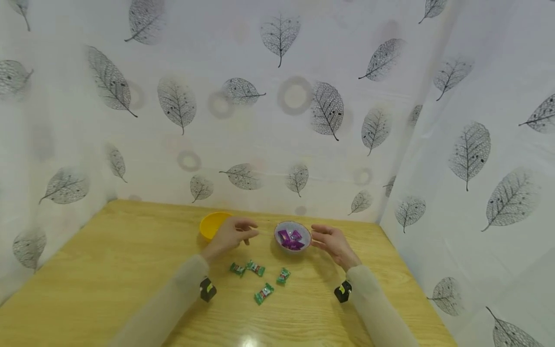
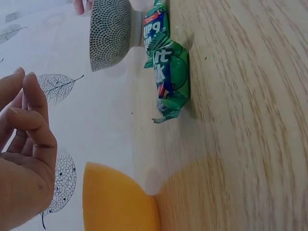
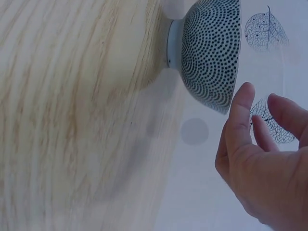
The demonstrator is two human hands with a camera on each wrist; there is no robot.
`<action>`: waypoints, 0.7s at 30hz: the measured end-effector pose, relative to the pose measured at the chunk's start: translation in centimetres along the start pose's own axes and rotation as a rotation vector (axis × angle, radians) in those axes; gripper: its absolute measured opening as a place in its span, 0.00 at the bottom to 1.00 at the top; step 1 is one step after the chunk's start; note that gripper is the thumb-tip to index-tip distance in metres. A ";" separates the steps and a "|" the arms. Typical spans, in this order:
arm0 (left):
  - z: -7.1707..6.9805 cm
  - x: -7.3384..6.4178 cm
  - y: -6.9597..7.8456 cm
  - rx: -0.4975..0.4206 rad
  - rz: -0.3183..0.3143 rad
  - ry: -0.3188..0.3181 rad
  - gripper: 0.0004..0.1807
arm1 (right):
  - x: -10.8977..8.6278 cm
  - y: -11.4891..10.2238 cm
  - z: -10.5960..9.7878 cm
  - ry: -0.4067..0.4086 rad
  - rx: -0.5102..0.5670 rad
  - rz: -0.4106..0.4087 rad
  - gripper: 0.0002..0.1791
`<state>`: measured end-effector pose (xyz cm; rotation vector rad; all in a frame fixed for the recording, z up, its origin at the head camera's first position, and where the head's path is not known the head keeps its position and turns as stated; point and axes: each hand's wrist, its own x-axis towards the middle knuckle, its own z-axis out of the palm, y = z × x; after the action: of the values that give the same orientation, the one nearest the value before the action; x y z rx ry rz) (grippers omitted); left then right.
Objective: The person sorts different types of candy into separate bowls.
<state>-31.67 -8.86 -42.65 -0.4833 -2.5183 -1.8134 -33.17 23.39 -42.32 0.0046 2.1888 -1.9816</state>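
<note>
Toward the bench's far edge, the left hand hangs by the yellow bowl and the right hand beside the speckled bowl (purple candies inside) — both empty, fingers loosely curved — with green candies nearer.

White lettering on the green candy wrappers, partly visible, words illegible.

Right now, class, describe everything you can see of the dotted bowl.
The dotted bowl looks like glazed ceramic: pale, with rows of small dark dots outside, a bluish-grey inside, a thin darker rim and a plain pale foot. It stands upright on the wooden table, to the right of the yellow bowl, with several purple-wrapped sweets inside. The right hand is close beside its rim; whether it touches is unclear.
</note>
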 end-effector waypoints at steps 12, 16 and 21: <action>-2.9 -1.1 0.2 -0.072 -0.124 0.073 0.16 | -0.4 -0.8 2.0 -0.060 0.020 -0.031 0.26; -3.7 -1.3 0.1 -0.057 -0.121 0.070 0.16 | -0.3 -0.8 2.4 -0.098 -0.020 -0.050 0.27; -4.4 -1.5 -0.2 -0.060 -0.120 0.041 0.18 | -0.4 -0.5 2.9 -0.177 -0.065 -0.090 0.28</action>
<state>-31.06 -13.36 -41.62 -0.2986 -2.5238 -1.9224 -32.48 20.56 -42.00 -0.2723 2.1727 -1.8757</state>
